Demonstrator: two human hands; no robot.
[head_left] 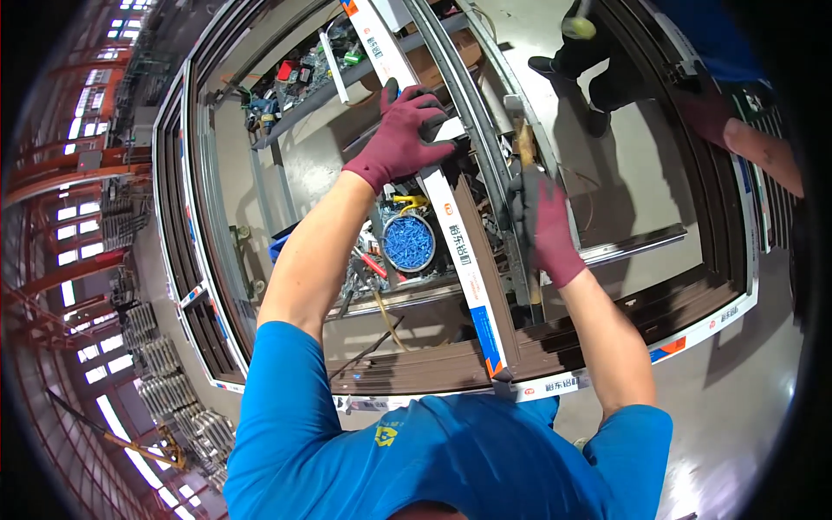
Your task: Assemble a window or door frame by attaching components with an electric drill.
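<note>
Head view: below the frame, a round blue tub (pixel 409 243) sits among scattered tools, and it is full of small blue screws. Beside it lie red-handled pliers (pixel 373 264) and a coil of yellow cable (pixel 412 203). Farther up, a cluttered desk (pixel 299 74) carries a red box and mixed small hardware, too small to sort out.

The left hand (pixel 406 134), in a maroon knit glove with dark coated tips, lies flat on the central bar (pixel 472 277) of a large brown window frame (pixel 607 334); its fingers are spread and curl over the bar's edge near the top, pressing rather than gripping. The bar is a long, straight metal profile, dark brown with a white protective film strip marked in blue and orange, running from the near frame rail up and away.

The right hand (pixel 544 227), gloved alike, is closed around the wooden handle of a mallet (pixel 526 152), just right of the bar beside a grey metal strip (pixel 472 95).

Another person's bare forearm (pixel 763 152) reaches in at the upper right, over the frame's far rail. The floor (pixel 745 407) is smooth grey concrete.
</note>
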